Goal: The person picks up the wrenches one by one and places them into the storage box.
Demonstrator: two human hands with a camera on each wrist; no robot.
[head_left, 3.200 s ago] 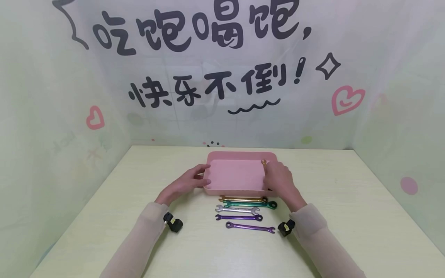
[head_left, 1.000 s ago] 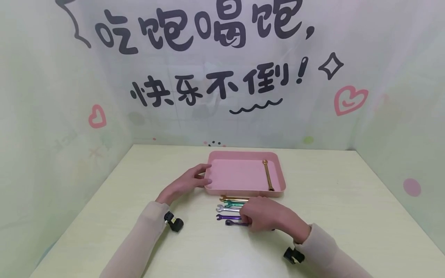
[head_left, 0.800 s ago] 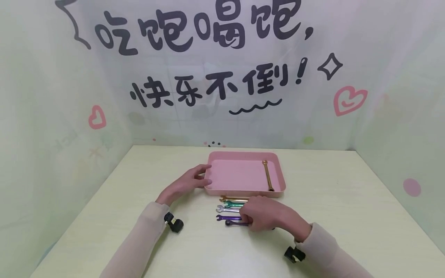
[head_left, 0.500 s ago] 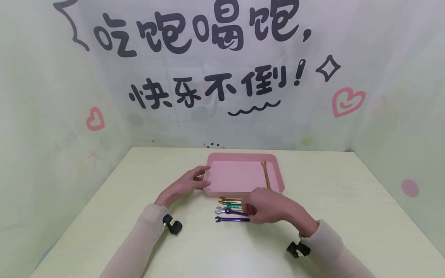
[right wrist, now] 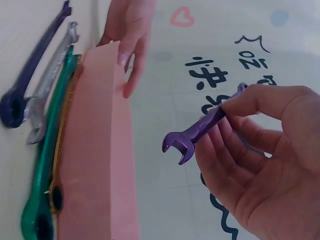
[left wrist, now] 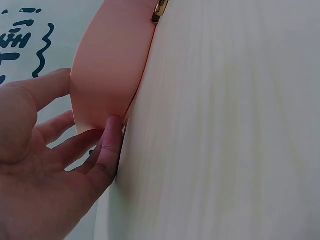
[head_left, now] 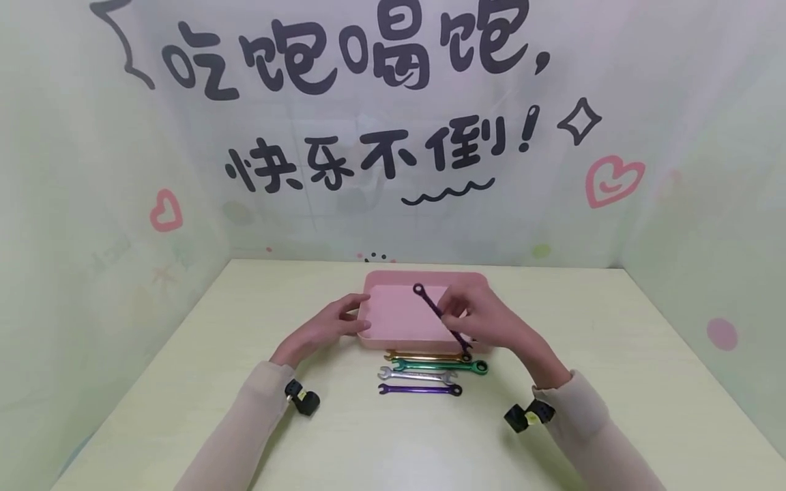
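My right hand (head_left: 482, 314) pinches a purple combination wrench (head_left: 433, 307) by its shaft, held tilted above the pink tray (head_left: 424, 344). Its ring end points up and left in the head view; its open-ended jaw (right wrist: 182, 142) shows large in the right wrist view. My left hand (head_left: 325, 329) grips the left side of the tray, fingertips over the rim and other fingers against the outer wall (left wrist: 107, 75). Before the tray lie a gold wrench (head_left: 424, 356), a green wrench (head_left: 439, 366), a silver wrench (head_left: 417, 375) and another purple wrench (head_left: 420, 390). My right hand covers the tray's right part.
The pale wooden table (head_left: 295, 436) extends around the tray on all sides. A white curtain (head_left: 276, 225) with dark lettering and pink hearts hangs behind it, with more fabric at both sides.
My right hand has picked up the nearest purple wrench from the table and carried it up over the tray. Earlier it let go of a gold wrench inside the tray. My left hand has stayed put.
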